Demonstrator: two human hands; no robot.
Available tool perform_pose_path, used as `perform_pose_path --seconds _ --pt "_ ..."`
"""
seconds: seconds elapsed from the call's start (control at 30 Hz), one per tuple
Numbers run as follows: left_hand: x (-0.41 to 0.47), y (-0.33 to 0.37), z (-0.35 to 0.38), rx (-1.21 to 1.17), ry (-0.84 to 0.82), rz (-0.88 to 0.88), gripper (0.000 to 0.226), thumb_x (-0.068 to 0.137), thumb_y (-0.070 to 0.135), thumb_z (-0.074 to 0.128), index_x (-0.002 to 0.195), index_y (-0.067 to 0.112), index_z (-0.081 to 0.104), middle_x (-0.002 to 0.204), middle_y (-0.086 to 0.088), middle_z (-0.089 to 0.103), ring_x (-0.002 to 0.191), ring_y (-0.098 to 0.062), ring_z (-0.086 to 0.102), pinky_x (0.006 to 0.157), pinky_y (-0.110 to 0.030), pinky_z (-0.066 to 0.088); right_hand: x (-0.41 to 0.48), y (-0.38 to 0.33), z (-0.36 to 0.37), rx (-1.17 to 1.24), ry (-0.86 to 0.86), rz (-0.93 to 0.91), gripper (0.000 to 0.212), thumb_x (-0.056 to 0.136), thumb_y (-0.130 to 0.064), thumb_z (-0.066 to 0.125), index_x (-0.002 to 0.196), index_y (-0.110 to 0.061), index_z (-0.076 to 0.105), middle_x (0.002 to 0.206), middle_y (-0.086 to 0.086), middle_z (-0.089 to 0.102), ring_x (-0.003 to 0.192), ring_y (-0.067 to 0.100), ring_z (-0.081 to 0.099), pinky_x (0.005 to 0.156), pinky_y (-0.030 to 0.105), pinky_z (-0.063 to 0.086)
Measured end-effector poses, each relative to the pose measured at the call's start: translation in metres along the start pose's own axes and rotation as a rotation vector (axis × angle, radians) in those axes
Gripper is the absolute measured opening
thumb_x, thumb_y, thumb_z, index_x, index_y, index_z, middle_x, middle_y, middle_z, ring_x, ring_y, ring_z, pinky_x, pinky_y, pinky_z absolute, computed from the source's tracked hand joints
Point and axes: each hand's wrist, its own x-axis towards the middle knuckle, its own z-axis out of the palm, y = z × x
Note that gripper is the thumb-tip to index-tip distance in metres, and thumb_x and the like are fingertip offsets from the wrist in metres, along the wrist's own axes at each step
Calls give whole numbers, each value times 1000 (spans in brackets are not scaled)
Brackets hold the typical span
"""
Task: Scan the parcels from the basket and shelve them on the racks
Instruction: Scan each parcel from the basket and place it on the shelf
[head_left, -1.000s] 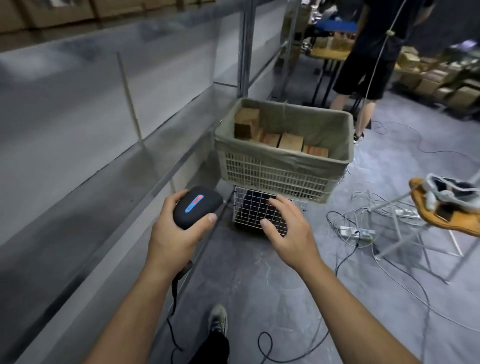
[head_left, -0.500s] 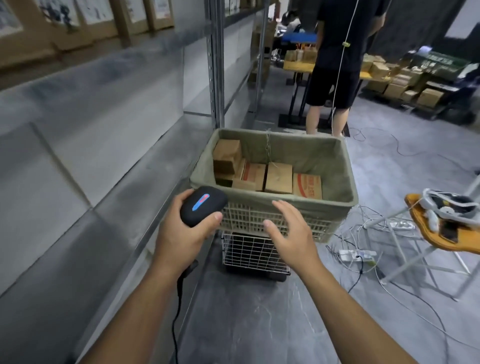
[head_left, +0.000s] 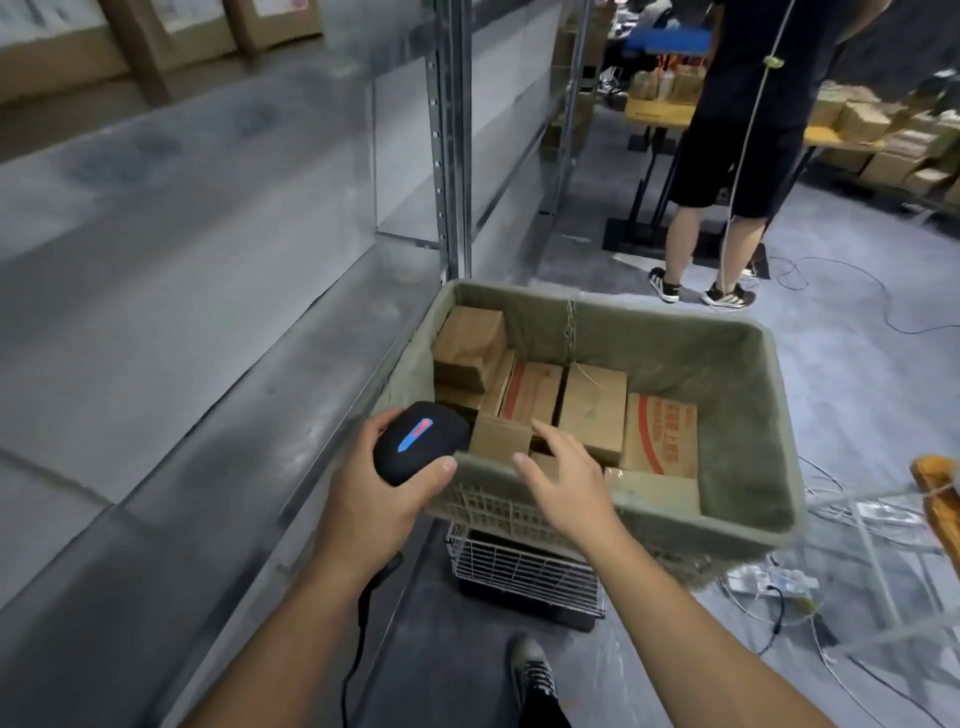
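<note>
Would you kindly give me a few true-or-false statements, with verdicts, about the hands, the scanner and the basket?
1. The left hand grips a black scanner. True.
2. The right hand holds a parcel lifted out of the basket. False: it is open over the near edge of the basket and holds nothing.
3. The basket is lined with green cloth and holds cardboard parcels. True.
4. The scanner is cordless. False: a cable hangs below the left wrist.
5. The other person sits at the table. False: that person stands beside it.
</note>
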Motion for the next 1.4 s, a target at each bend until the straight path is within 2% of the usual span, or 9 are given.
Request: perform_pose_path --seconds 0.17,0.3,0.43,0.57,0.67,0.83,1.0,1.17,1.4 --pt "50 4 33 16 52 -76 59 57 61 80 110 61 56 106 34 65 95 -2 69 86 -49 61 77 28 5 -12 -117 76 60 100 -43 58 152 -21 41 155 0 43 142 16 39 114 28 29" --pt "82 1 48 13 88 -145 56 70 36 89 115 48 57 105 36 65 94 3 68 89 -49 60 122 46 27 -28 -214 157 61 99 -45 58 153 -24 40 155 4 43 143 21 39 115 33 32" --pt "110 -11 49 52 92 -196 53 67 40 84 111 52 56 105 37 64 93 6 67 85 -38 60 150 54 56 -2 -267 295 65 98 -43 62 156 -31 35 164 8 26 150 28 28 118 37 28" --pt "144 -27 45 62 43 -228 54 61 50 79 108 55 53 109 22 67 96 9 64 80 -19 52 176 57 89 -20 -276 422 77 93 -47 67 157 -41 25 169 9 4 154 33 10 122 45 23" --pt "167 -41 41 70 -23 -244 59 55 63 76 110 58 54 112 20 66 100 -1 67 82 -26 57 191 50 109 -61 -289 578 86 91 -55 67 157 -49 12 168 12 -9 154 41 -3 122 56 20" --pt "196 -57 33 0 -75 -277 62 56 60 81 113 56 57 109 20 69 100 -10 70 85 -47 62 208 37 132 -108 -263 762 96 89 -62 65 157 -50 -2 167 7 -22 150 41 -22 116 69 14" --pt "207 -63 30 -1 -120 -290 69 56 62 80 120 53 57 111 15 70 99 -21 71 89 -53 60 212 52 126 -101 -165 776 82 93 -49 66 157 -48 15 169 2 -14 153 41 -10 120 60 14" --pt "212 -57 38 5 -131 -295 58 56 63 79 110 64 56 102 15 71 84 -22 73 83 -52 61 206 62 104 9 -34 677 72 89 -43 73 151 -44 36 167 -6 7 149 37 7 115 53 31" --pt "220 -31 68 -38 -93 -274 73 57 59 78 126 41 58 92 3 74 65 -18 71 71 -45 60 205 68 25 77 179 503 72 86 -45 74 150 -45 40 164 -9 15 145 30 14 114 47 28"
